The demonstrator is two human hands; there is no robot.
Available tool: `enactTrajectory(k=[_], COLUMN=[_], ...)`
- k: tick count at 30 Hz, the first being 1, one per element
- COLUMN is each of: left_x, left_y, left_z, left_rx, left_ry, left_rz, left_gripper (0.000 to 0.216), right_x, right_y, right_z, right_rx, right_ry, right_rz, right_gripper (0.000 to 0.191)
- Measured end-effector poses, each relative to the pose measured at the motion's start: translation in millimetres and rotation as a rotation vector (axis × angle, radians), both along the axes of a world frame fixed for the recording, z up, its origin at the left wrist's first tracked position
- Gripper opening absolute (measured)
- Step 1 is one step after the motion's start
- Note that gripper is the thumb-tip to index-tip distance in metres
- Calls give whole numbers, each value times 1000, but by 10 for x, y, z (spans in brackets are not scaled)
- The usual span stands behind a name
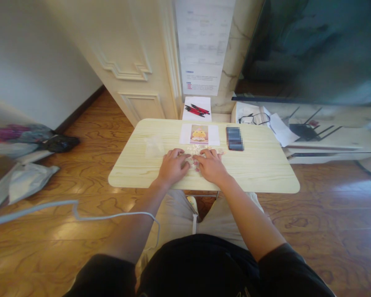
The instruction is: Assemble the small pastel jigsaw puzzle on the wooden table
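Note:
Small jigsaw puzzle pieces lie in a loose patch on the pale wooden table. My left hand rests on the left side of the patch, fingers spread and touching the pieces. Mirroring it, my right hand lies on the right side with its fingers apart. Parts of the patch are hidden under both hands. Just beyond the pieces is a printed picture of a yellow figure on a white sheet. A clear plastic bag lies left of my left hand.
A phone lies at the table's back right. Behind the table, red and black pens rest on a white surface. A router stands on the low cabinet at right. A pale cable crosses by my left forearm.

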State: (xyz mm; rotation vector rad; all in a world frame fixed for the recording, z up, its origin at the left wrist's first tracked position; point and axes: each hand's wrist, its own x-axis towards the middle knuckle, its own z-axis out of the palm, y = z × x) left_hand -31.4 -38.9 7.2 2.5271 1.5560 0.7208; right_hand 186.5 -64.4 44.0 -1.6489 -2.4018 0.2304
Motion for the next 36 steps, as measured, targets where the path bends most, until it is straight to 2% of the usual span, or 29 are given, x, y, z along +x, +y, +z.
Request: enactTrajectory(k=[7,12,23,29,36], left_x=[-28,-99,-170,-205,-272], left_y=[1,39,126,146,102], left_z=[-17,-46,-116,-81,-88], left_rx=[3,30,-20,-60,-83], left_ry=[26,-35,-91,-207,-264], left_rz=[16,69,195,172,26], left_gripper=[33,36,25,16,16], right_x=[-7,-35,-410,-336,-179], right_y=[-15,6,414,449,449], right_z=[-6,4,-22,-55,-66], right_rx=[-1,31,-3,-1,-28], right_ry=[-33,-21,-82,-28,43], right_rz=[-7,-18,-21,-18,50], right_gripper=[38,36,28,22,27])
